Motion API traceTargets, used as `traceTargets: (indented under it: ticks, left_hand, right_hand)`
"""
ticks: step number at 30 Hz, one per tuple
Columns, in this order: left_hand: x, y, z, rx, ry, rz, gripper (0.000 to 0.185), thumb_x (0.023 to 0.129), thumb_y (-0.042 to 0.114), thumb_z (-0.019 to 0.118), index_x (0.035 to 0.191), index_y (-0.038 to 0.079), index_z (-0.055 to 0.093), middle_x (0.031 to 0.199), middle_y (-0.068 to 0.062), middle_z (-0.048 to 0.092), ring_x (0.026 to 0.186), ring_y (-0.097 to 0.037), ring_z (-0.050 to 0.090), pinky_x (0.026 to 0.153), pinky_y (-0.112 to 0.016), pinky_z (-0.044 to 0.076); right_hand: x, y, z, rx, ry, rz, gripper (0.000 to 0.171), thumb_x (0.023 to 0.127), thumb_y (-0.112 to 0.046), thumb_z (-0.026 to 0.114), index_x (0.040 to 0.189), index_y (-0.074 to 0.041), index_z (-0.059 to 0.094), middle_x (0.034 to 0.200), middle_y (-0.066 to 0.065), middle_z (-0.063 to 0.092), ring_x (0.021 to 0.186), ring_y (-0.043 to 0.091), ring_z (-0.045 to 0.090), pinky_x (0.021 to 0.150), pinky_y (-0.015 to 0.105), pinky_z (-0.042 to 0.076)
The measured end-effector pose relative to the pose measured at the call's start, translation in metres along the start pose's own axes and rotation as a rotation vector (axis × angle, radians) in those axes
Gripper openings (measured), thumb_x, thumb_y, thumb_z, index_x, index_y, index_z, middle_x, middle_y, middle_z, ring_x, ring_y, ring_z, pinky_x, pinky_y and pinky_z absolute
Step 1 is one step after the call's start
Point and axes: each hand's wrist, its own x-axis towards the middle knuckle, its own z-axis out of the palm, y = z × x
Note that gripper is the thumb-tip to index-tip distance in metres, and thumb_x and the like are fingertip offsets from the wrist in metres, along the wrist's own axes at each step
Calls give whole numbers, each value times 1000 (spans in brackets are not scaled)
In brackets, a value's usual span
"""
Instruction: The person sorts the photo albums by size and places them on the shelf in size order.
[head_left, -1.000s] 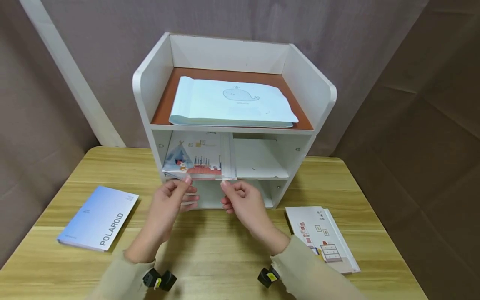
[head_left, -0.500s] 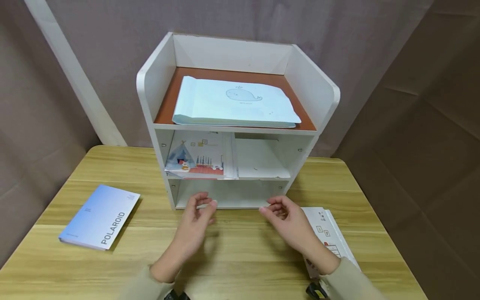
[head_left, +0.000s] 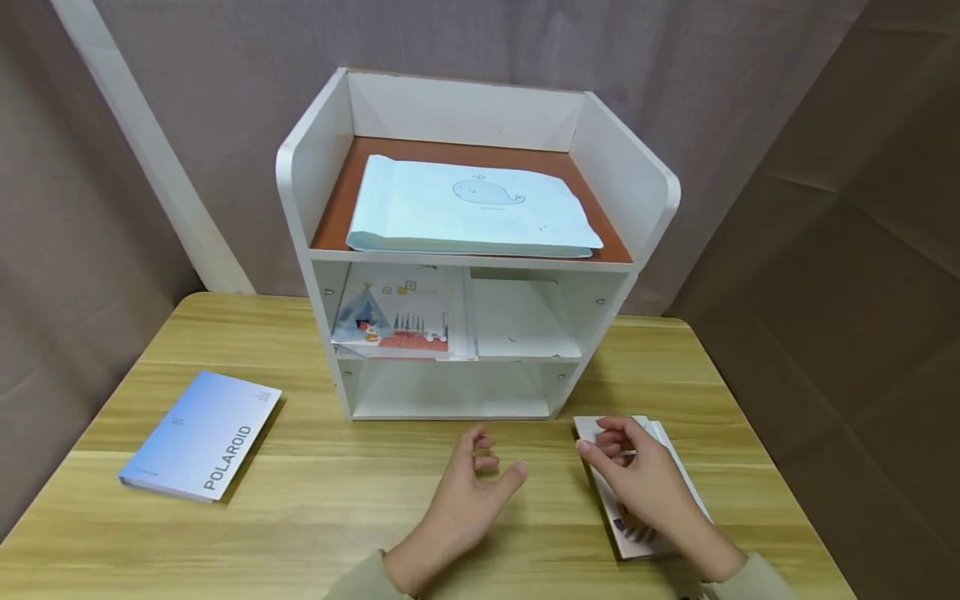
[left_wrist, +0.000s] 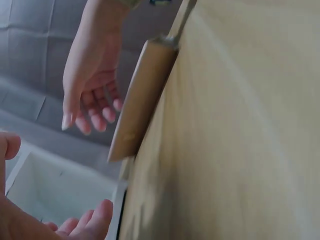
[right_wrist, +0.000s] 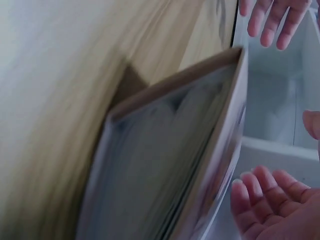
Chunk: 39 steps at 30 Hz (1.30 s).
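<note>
My right hand [head_left: 645, 479] hovers over a white illustrated album [head_left: 630, 546] on the table's right side, hiding much of its cover. Its fingers are loosely bent with nothing between them, and the right wrist view shows them apart from the album's thick page edges [right_wrist: 165, 160]. To its left, in front of the shelf unit, my left hand [head_left: 472, 500] is in the air over bare wood, thumb spread and fingers relaxed, holding nothing. A similar album with a blue tent picture [head_left: 405, 312] lies flat on the middle shelf's left half.
A white shelf unit [head_left: 666, 187] stands at the table's back. On its brown top lies a pale blue whale-print packet [head_left: 427, 200]. A blue-and-white book marked POLAROID [head_left: 198, 433] lies at the table's left. Dark curtains hang behind and to the right.
Both hands have let go of the tent-picture album, which stays on the middle shelf. They have drawn back and moved right, the right one over the table's album.
</note>
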Motion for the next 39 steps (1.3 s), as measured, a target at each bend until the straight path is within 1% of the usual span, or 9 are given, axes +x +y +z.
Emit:
traceTargets:
  ticks: [4, 10, 13, 18, 22, 25, 29, 34, 39]
  left_hand:
    - [-1, -2, 24, -12, -43, -18, 84, 86, 43, 72, 147, 4, 29, 136, -13, 42, 116, -30, 49, 88, -36, 52]
    - [0, -4, 52, 11, -98, -55, 91, 81, 44, 76, 148, 3, 28, 133, -11, 44, 111, -25, 52, 83, -30, 52]
    - [1, -6, 63, -27, -122, -77, 92, 80, 40, 78, 147, 0, 29, 135, -14, 44, 114, -29, 52, 86, -32, 53]
    - [3, -10, 80, -135, -124, -108, 89, 80, 29, 79, 145, -7, 30, 139, -21, 42, 123, -36, 47, 97, -42, 48]
    - [4, -14, 92, -201, -130, -126, 88, 79, 22, 80, 144, -9, 29, 139, -21, 42, 124, -36, 47, 98, -42, 47]
    - [4, -16, 99, -212, -151, -136, 86, 79, 19, 80, 143, -9, 31, 138, -21, 44, 123, -33, 48, 96, -39, 49]
    - [5, -17, 107, -169, -161, -150, 82, 77, 19, 81, 141, -8, 37, 131, -20, 50, 117, -30, 53, 90, -34, 52]
    - [6, -17, 111, -116, -171, -160, 78, 77, 21, 82, 139, -4, 42, 123, -12, 56, 111, -25, 57, 85, -28, 54]
    - [7, -18, 111, -150, -192, -129, 77, 77, 13, 81, 141, -2, 40, 124, -5, 54, 111, -19, 57, 87, -23, 52]
  right_hand:
    - [-2, 13, -8, -48, 10, 32, 62, 86, -53, 67, 123, -5, 56, 104, 6, 64, 91, 18, 60, 76, 29, 53]
    - [-5, 28, -18, -131, 10, 97, 79, 84, -61, 65, 132, 0, 48, 120, 20, 59, 106, 33, 57, 86, 49, 49]
    - [-6, 33, -21, -150, 12, 120, 89, 82, -63, 65, 136, 3, 42, 127, 28, 51, 115, 41, 50, 92, 58, 43]
    - [-8, 42, -25, -179, -3, 166, 101, 81, -62, 66, 142, 11, 31, 134, 37, 39, 123, 51, 36, 98, 66, 32]
    - [-7, 52, -28, -180, -37, 224, 108, 83, -63, 64, 143, 16, 22, 134, 40, 34, 123, 55, 31, 98, 68, 30]
    - [-7, 59, -30, -177, -56, 268, 110, 82, -64, 63, 143, 16, 19, 133, 41, 34, 121, 55, 31, 96, 67, 31]
    - [-7, 62, -31, -171, -71, 310, 111, 82, -65, 63, 144, 15, 18, 134, 41, 34, 122, 56, 29, 96, 66, 30]
    - [-3, 69, -32, -178, -71, 331, 111, 83, -66, 61, 143, 17, 18, 132, 42, 36, 119, 58, 30, 92, 65, 30]
    - [0, 74, -33, -170, -66, 360, 116, 81, -70, 60, 142, 19, 16, 127, 39, 42, 114, 52, 37, 88, 59, 36]
